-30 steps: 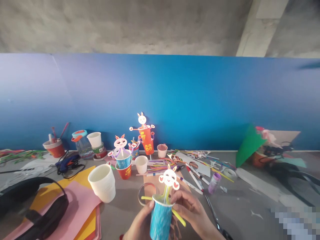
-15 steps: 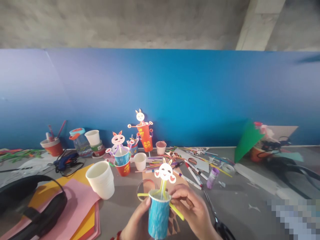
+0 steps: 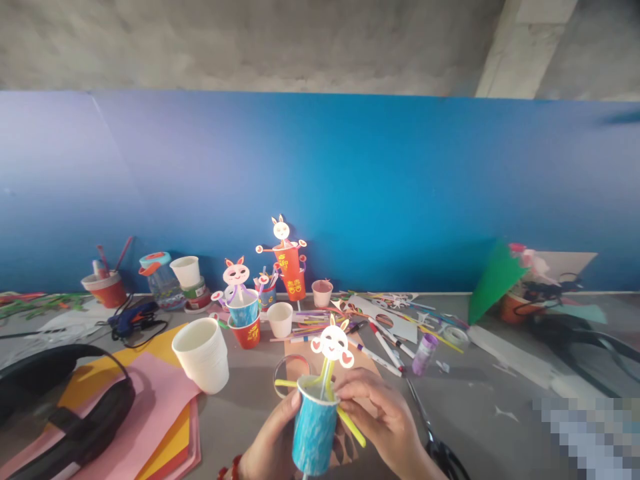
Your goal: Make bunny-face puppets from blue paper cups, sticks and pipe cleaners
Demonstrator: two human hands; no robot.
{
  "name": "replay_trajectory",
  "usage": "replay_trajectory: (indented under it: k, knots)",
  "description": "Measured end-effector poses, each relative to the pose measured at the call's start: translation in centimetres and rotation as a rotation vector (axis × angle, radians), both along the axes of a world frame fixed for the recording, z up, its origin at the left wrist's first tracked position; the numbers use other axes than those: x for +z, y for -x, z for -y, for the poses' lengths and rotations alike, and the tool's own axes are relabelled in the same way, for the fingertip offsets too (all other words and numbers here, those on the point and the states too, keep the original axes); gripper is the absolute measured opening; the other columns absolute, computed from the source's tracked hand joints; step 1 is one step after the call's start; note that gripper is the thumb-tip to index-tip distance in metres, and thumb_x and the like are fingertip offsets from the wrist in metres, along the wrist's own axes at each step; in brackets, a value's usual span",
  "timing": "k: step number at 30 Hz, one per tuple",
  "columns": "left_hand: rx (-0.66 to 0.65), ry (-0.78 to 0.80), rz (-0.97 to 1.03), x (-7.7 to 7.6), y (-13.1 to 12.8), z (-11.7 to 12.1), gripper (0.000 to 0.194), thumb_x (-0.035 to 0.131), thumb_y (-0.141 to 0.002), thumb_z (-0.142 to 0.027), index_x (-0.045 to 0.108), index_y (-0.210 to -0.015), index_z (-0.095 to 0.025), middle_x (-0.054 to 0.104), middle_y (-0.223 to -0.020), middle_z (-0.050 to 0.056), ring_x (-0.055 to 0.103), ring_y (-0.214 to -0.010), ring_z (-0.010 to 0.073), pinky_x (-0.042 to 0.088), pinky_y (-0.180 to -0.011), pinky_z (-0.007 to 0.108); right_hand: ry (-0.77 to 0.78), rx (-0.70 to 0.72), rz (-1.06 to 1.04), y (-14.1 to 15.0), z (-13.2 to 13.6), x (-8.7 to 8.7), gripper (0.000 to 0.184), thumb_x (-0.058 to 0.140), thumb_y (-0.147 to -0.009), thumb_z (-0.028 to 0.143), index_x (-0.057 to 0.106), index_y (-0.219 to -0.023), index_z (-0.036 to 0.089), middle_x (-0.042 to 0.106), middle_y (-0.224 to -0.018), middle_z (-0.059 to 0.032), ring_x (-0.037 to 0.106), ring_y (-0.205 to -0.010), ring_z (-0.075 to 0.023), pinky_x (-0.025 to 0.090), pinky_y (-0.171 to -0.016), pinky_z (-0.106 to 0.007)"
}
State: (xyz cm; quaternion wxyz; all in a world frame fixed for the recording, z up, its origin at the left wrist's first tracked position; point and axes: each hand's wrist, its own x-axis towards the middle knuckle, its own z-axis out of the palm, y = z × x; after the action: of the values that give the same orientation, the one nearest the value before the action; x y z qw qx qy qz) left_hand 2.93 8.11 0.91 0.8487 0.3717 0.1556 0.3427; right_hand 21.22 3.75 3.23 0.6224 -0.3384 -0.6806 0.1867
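Note:
My left hand [image 3: 273,437] is wrapped around a blue paper cup [image 3: 313,428] held upright near the table's front edge. A paper rabbit face [image 3: 333,343] on a stick rises from the cup. Yellow straw arms [image 3: 350,427] stick out on both sides. My right hand [image 3: 385,420] is closed at the cup's right rim, fingers pinching where the yellow straw enters it.
A stack of white cups [image 3: 203,353] stands to the left, beside pink and yellow paper [image 3: 150,407] and a black headset [image 3: 65,400]. Finished rabbit cups [image 3: 243,310] stand at the blue wall [image 3: 350,193]. Markers [image 3: 387,347], a glue bottle [image 3: 423,353] and scissors [image 3: 440,450] lie to the right.
The cup and both hands have stayed near the same spot; the cup tilted slightly and the view shifted a little downward. My right fingers keep working at the straw.

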Motion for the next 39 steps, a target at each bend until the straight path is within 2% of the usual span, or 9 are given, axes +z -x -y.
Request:
replay_trajectory:
  k: [5, 9, 12, 16, 21, 26, 31, 35, 39]
  knots:
    - [0.017, -0.036, 0.001, 0.2, 0.0, -0.1, 0.04, 0.063, -0.087, -0.05, 0.074, -0.092, -0.012, 0.074, -0.071, 0.01, 0.07, -0.065, 0.0236, 0.052, -0.069, 0.035, 0.141, 0.071, 0.044, -0.4, 0.3, 0.5, 0.003, 0.062, -0.094, 0.022, 0.065, -0.092, 0.024, 0.068, -0.09, -0.0028, 0.066, -0.086, -0.0177, 0.052, -0.079, -0.026]
    - [0.018, -0.047, -0.005, 0.3, -0.1, 0.1, 0.04, 0.063, -0.087, -0.05, 0.074, -0.09, -0.012, 0.073, -0.066, 0.01, 0.068, -0.059, 0.0223, 0.051, -0.063, 0.032, 0.265, 0.124, 0.115, -0.9, 0.7, 1.3, 0.012, 0.057, -0.097, 0.031, 0.06, -0.09, 0.022, 0.063, -0.089, -0.0027, 0.063, -0.084, -0.0178, 0.05, -0.078, -0.026]
    - [0.005, -0.038, -0.011, 0.1, -0.1, 0.1, 0.043, 0.062, -0.087, -0.052, 0.074, -0.088, -0.01, 0.073, -0.065, 0.011, 0.069, -0.06, 0.0232, 0.051, -0.064, 0.033, 0.286, 0.142, 0.165, -1.1, 0.8, 1.6, 0.015, 0.052, -0.099, 0.033, 0.058, -0.09, 0.023, 0.061, -0.089, -0.0025, 0.061, -0.083, -0.0178, 0.049, -0.077, -0.026]
    - [0.021, 0.019, -0.021, -0.1, 0.0, 0.0, 0.044, 0.063, -0.086, -0.052, 0.075, -0.093, -0.011, 0.075, -0.073, 0.013, 0.071, -0.069, 0.0258, 0.052, -0.069, 0.035, 0.233, 0.126, 0.174, -1.2, 0.6, 1.2, 0.011, 0.049, -0.1, 0.027, 0.061, -0.099, 0.024, 0.063, -0.096, -0.004, 0.063, -0.091, -0.0189, 0.049, -0.081, -0.027]
    - [0.019, 0.081, -0.019, 0.1, 0.3, -0.1, 0.045, 0.063, -0.086, -0.052, 0.073, -0.104, -0.011, 0.076, -0.084, 0.014, 0.071, -0.077, 0.0265, 0.052, -0.078, 0.038, 0.051, 0.012, 0.175, -1.0, 0.3, 0.6, 0.02, 0.054, -0.097, 0.019, 0.064, -0.113, 0.026, 0.067, -0.109, -0.007, 0.065, -0.098, -0.0203, 0.052, -0.083, -0.027]
    - [0.01, 0.025, -0.01, 0.5, 0.1, 0.1, 0.04, 0.063, -0.087, -0.049, 0.073, -0.097, -0.012, 0.075, -0.079, 0.012, 0.071, -0.072, 0.0256, 0.051, -0.072, 0.036, 0.052, -0.02, 0.178, -1.0, 0.4, 0.7, 0.011, 0.058, -0.095, 0.019, 0.068, -0.099, 0.024, 0.067, -0.098, -0.0064, 0.067, -0.09, -0.0202, 0.054, -0.08, -0.028]
    - [0.01, -0.012, -0.017, 0.8, 0.1, 0.3, 0.04, 0.065, -0.087, -0.048, 0.071, -0.103, -0.012, 0.075, -0.084, 0.014, 0.071, -0.074, 0.0258, 0.051, -0.068, 0.034, 0.05, 0.004, 0.155, -1.3, 0.2, 0.8, 0.009, 0.06, -0.094, 0.019, 0.067, -0.098, 0.024, 0.067, -0.094, -0.0057, 0.067, -0.085, -0.02, 0.054, -0.075, -0.028]
    - [-0.014, 0.003, -0.023, 0.4, 0.2, 0.2, 0.042, 0.063, -0.088, -0.05, 0.072, -0.099, -0.01, 0.075, -0.086, 0.016, 0.072, -0.075, 0.0258, 0.053, -0.07, 0.035, 0.069, 0.023, 0.142, -1.4, 0.1, 0.8, 0.005, 0.063, -0.093, 0.023, 0.067, -0.094, 0.024, 0.068, -0.088, -0.0043, 0.067, -0.081, -0.0191, 0.052, -0.071, -0.026]
    - [-0.059, 0.038, -0.047, -0.1, 0.2, 0.0, 0.05, 0.055, -0.092, -0.053, 0.072, -0.099, -0.006, 0.075, -0.085, 0.017, 0.072, -0.073, 0.0265, 0.054, -0.072, 0.039, 0.024, 0.012, 0.256, -1.8, 0.1, 0.9, 0.007, 0.063, -0.094, 0.022, 0.07, -0.096, 0.024, 0.071, -0.086, -0.0036, 0.068, -0.075, -0.017, 0.051, -0.067, -0.024]
